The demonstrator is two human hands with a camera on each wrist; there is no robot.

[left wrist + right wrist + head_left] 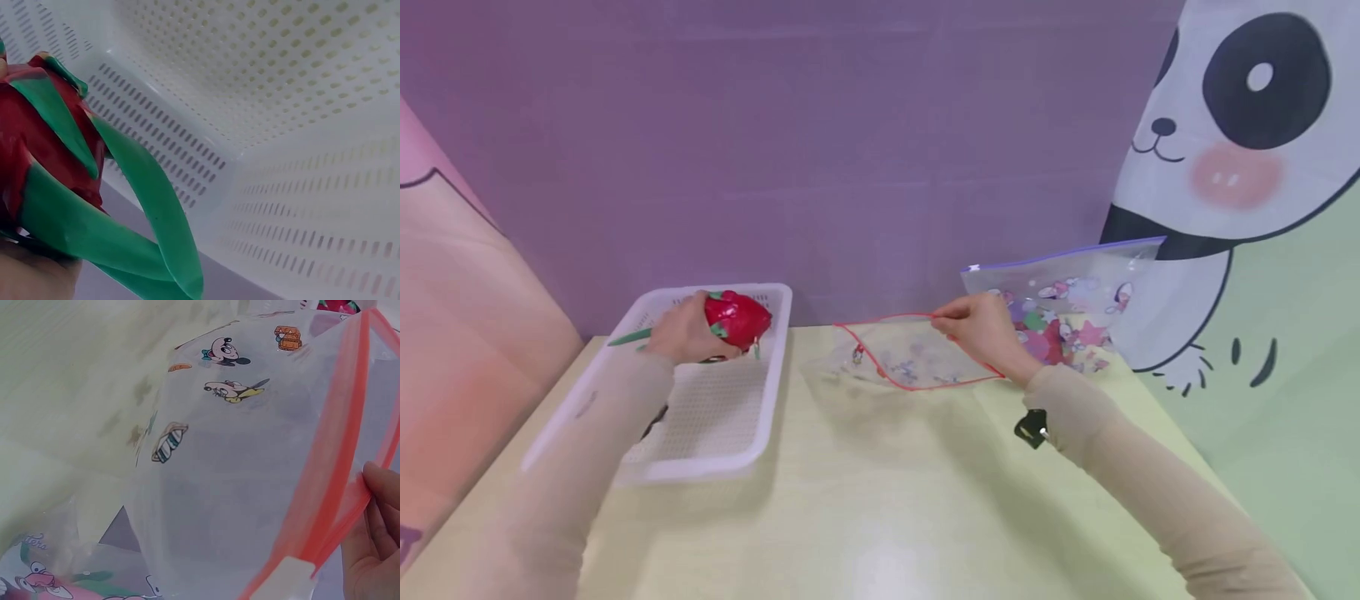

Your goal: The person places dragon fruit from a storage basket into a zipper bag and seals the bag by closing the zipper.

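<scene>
Nearest the camera: two beige sleeves, left sleeve (565, 475) and right sleeve (1157, 475), reaching out over a pale wood-look table (880, 500).

Left hand (688, 333): fingers curled round a red fruit with green leaf flaps (737, 319) (looks like a toy dragon fruit, glossy). Fruit is over the far end of the white perforated basket (781, 367), left side of the table. Can't tell if it sits below the rim or touches the wall. Left wrist view shows the long flaps sticking out past the hand, basket floor and slotted walls beyond.

Right hand (985, 329): thumb and fingers pinching the red zip edge of a clear bag (917, 358). Bag mouth gapes; cartoon prints on the film, white slider (284, 581) on the zip.

Just right of it, behind the wrist: a second clear bag with purple zip (1075, 292), upright, coloured star shapes (1086, 333) inside. Backdrop: purple cloth (865, 167), cartoon panda (1225, 179) at right.
</scene>
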